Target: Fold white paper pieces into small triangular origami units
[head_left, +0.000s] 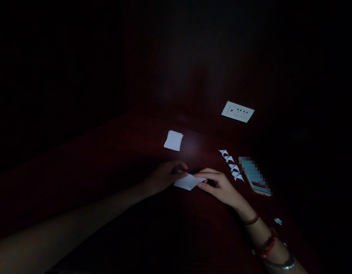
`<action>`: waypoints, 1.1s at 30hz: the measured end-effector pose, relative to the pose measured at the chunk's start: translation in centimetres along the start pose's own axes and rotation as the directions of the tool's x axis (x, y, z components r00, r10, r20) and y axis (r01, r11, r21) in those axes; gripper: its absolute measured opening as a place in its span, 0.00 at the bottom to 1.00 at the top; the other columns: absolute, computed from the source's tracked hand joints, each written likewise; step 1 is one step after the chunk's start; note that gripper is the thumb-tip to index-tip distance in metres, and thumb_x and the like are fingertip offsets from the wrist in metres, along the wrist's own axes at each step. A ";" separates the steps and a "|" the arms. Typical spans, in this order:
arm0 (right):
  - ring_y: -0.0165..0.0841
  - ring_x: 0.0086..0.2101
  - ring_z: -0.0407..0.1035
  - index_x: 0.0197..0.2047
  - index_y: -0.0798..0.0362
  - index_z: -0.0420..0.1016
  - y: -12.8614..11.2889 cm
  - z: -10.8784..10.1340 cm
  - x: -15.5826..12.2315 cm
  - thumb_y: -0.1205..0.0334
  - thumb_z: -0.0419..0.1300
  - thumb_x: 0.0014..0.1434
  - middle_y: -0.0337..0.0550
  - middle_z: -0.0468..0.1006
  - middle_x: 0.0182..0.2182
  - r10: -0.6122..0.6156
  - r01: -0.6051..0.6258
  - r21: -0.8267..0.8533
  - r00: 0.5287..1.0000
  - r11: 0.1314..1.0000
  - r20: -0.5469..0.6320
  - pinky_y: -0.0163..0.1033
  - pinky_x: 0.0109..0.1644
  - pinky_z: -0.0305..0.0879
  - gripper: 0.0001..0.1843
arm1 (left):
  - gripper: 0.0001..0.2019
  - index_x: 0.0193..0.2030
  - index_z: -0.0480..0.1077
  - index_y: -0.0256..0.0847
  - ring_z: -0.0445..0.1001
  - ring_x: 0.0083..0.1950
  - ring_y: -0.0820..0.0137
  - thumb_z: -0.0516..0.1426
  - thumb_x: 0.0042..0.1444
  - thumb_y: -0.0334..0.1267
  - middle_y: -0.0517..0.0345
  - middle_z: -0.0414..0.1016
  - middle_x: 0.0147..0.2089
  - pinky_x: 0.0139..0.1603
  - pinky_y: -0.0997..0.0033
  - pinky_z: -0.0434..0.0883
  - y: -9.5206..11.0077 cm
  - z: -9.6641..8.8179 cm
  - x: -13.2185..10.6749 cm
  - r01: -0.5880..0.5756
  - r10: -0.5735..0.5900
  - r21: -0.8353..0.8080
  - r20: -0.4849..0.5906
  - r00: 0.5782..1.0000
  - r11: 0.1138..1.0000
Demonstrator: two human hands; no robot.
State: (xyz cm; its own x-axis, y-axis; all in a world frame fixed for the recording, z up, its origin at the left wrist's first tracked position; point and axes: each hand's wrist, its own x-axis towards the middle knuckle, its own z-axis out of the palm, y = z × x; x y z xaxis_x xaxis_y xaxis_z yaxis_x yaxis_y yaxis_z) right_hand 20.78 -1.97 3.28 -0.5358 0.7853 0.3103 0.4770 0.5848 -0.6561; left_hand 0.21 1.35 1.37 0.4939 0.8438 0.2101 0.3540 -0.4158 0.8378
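Observation:
A folded piece of white paper [189, 182] lies low over the dark red table between my two hands. My left hand [167, 176] grips its left end, with the thumb on top and the index finger curled above. At the right end, my right hand [217, 184] pinches a pointed corner between thumb and fingers. Creases run across the paper's face. Several small folded paper pieces [231, 165] lie in a row to the right of my right hand. Farther back sits a stack of white paper squares [173, 140].
A phone [255, 176] with a lit, blurred screen lies right of the folded pieces. Small white scraps [278, 221] are near my right forearm. A white power socket [238, 111] is on the wall behind the dark red table [121, 140]. The surroundings are very dark.

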 end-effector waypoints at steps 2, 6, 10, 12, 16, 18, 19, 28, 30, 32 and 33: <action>0.31 0.36 0.66 0.43 0.51 0.70 0.1 0.0 0.0 0.60 0.55 0.52 0.43 0.72 0.37 0.002 -0.003 0.015 1.000 1.000 0.003 0.37 0.39 0.63 0.14 | 0.10 0.38 0.65 0.40 0.62 0.29 0.74 0.50 0.52 0.42 0.62 0.64 0.29 0.27 0.77 0.58 0.1 0.0 0.0 0.001 -0.001 -0.013 0.001 1.000 1.000; 0.30 0.35 0.66 0.42 0.51 0.71 0.2 0.0 0.0 0.60 0.54 0.53 0.43 0.72 0.36 0.014 -0.013 0.035 1.000 0.999 -0.004 0.37 0.38 0.63 0.13 | 0.11 0.38 0.64 0.40 0.62 0.29 0.74 0.48 0.54 0.43 0.62 0.65 0.30 0.27 0.77 0.58 0.2 -0.1 0.0 -0.021 0.023 -0.050 0.025 0.999 0.999; 0.31 0.32 0.66 0.38 0.53 0.73 0.4 0.2 0.1 0.59 0.50 0.56 0.43 0.74 0.32 0.066 -0.064 0.029 0.995 0.998 -0.077 0.36 0.36 0.62 0.12 | 0.12 0.40 0.64 0.42 0.64 0.31 0.73 0.50 0.52 0.44 0.62 0.66 0.32 0.30 0.76 0.59 0.5 -0.4 -0.1 -0.043 0.042 0.024 0.030 0.999 0.999; 0.31 0.30 0.66 0.34 0.54 0.74 0.7 0.3 0.1 0.59 0.50 0.55 0.42 0.74 0.29 0.118 -0.118 0.009 0.980 0.993 -0.159 0.35 0.33 0.62 0.13 | 0.14 0.43 0.63 0.43 0.65 0.30 0.73 0.52 0.50 0.45 0.63 0.66 0.30 0.29 0.76 0.59 0.5 -0.5 -0.1 -0.055 0.046 0.099 0.086 0.995 0.994; 0.30 0.27 0.64 0.30 0.55 0.72 1.4 0.5 0.0 0.57 0.50 0.54 0.40 0.72 0.25 0.211 -0.211 0.027 0.947 0.977 -0.244 0.34 0.30 0.61 0.13 | 0.14 0.42 0.64 0.43 0.65 0.32 0.71 0.54 0.49 0.43 0.61 0.67 0.32 0.32 0.73 0.59 0.7 -0.1 -0.3 -0.138 0.104 0.261 0.141 0.985 0.955; 0.30 0.26 0.64 0.29 0.55 0.72 1.5 0.7 0.0 0.57 0.52 0.53 0.40 0.71 0.24 0.233 -0.223 0.068 0.943 0.972 -0.240 0.33 0.30 0.60 0.12 | 0.09 0.38 0.66 0.41 0.64 0.37 0.69 0.53 0.50 0.40 0.59 0.67 0.36 0.36 0.72 0.59 0.9 0.4 -0.4 -0.197 0.170 0.312 0.110 0.979 0.930; 0.29 0.26 0.63 0.29 0.55 0.72 1.5 0.7 0.1 0.57 0.52 0.52 0.39 0.71 0.24 0.247 -0.228 0.104 0.940 0.968 -0.238 0.33 0.30 0.60 0.12 | 0.07 0.36 0.66 0.41 0.64 0.37 0.70 0.52 0.51 0.39 0.59 0.66 0.36 0.37 0.72 0.58 1.1 0.6 -0.5 -0.209 0.188 0.318 0.097 0.977 0.925; 0.27 0.23 0.65 0.42 0.56 0.67 1.3 1.6 0.4 0.59 0.61 0.42 0.37 0.72 0.22 0.478 -0.248 0.580 0.831 0.776 -0.285 0.32 0.27 0.59 0.22 | 0.07 0.35 0.62 0.40 0.62 0.28 0.74 0.48 0.52 0.38 0.63 0.63 0.28 0.27 0.75 0.58 1.0 1.3 -0.1 0.055 -0.042 0.097 -0.127 0.991 0.994; 0.26 0.22 0.65 0.36 0.58 0.69 1.2 1.8 0.4 0.61 0.63 0.39 0.38 0.72 0.21 0.531 -0.282 0.593 0.794 0.754 -0.298 0.32 0.28 0.59 0.18 | 0.06 0.34 0.61 0.40 0.62 0.29 0.74 0.48 0.52 0.38 0.63 0.63 0.28 0.27 0.75 0.59 0.7 1.4 0.0 0.084 -0.073 0.072 -0.146 0.987 0.994; 0.25 0.21 0.63 0.31 0.59 0.71 1.3 2.1 0.4 0.61 0.63 0.38 0.37 0.71 0.19 0.566 -0.329 0.572 0.767 0.751 -0.301 0.32 0.27 0.59 0.14 | 0.05 0.33 0.61 0.40 0.63 0.29 0.74 0.48 0.52 0.38 0.63 0.64 0.29 0.28 0.75 0.59 0.7 1.6 0.0 0.080 -0.069 0.073 -0.136 0.988 0.994; 0.25 0.20 0.62 0.30 0.60 0.71 1.4 2.2 0.4 0.61 0.63 0.39 0.37 0.70 0.19 0.574 -0.351 0.554 0.762 0.755 -0.299 0.31 0.26 0.58 0.14 | 0.05 0.33 0.61 0.40 0.63 0.29 0.74 0.48 0.52 0.38 0.63 0.64 0.29 0.28 0.75 0.59 0.8 1.7 0.0 0.074 -0.063 0.078 -0.130 0.990 0.994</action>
State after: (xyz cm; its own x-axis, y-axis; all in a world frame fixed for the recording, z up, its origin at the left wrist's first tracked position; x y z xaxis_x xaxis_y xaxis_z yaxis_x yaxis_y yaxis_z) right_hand 19.68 -1.25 1.01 0.0741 0.9951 0.0657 0.1626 0.0529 -0.9853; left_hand 1.81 0.41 1.15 0.3633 0.9053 0.2200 0.4503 -0.3774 0.8092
